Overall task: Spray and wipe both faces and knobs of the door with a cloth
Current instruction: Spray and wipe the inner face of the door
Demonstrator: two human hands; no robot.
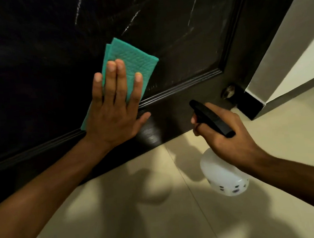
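Note:
A dark brown panelled door [175, 48] fills the upper part of the head view, with wet streaks on its raised panel. My left hand [114, 105] presses a folded teal cloth [130, 65] flat against the lower panel, fingers straight. My right hand [225, 129] grips a spray bottle [223, 173] with a white body and a black trigger head, its nozzle aimed at the door's bottom rail. A round metal knob-like fitting [228, 91] sits low on the door near its right edge.
Beige floor tiles [140, 213] lie below the door, crossed by shadows of my arms. At the right, a white wall [296, 57] with a dark skirting board [251, 103] stands close to the door's edge.

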